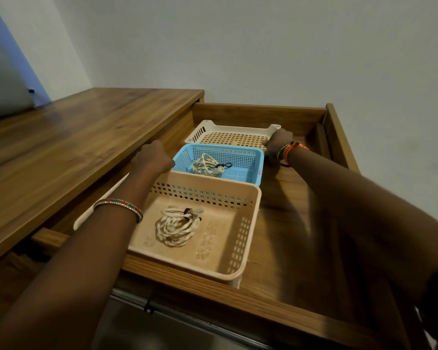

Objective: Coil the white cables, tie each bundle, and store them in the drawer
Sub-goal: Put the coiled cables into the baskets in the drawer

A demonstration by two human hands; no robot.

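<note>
Cable bundles sit stored in the open drawer (296, 203): one tied white coil (177, 227) in the beige basket (240, 238) at the front edge, another (208, 165) in the blue basket (238, 154) just behind. Both hands flank the blue basket, left hand (153, 157) curled at its left rim, right hand (278, 144) curled at its far right corner beside the white tray (200, 132). Judged next move: shifting that basket along the drawer's front-to-back axis.
</note>
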